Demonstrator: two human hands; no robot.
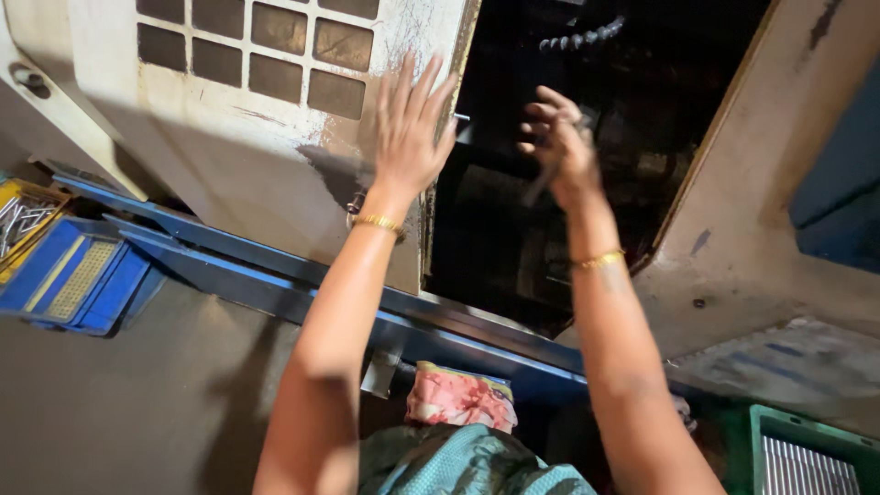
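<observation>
**Machine door slid aside, right hand inside the chamber**

The left hand (408, 137) lies flat with fingers spread against the edge of the worn white sliding door (275, 137), which stands pushed to the left so the dark machine chamber (568, 183) is open. The right hand (555, 137) reaches into that opening, fingers curled around a slim dark tool (541, 183); what the tool meets is too dark to tell. Judging by this, opening is done and the work inside appears under way. A blue tray (78, 275) sits well apart, lower left.
</observation>
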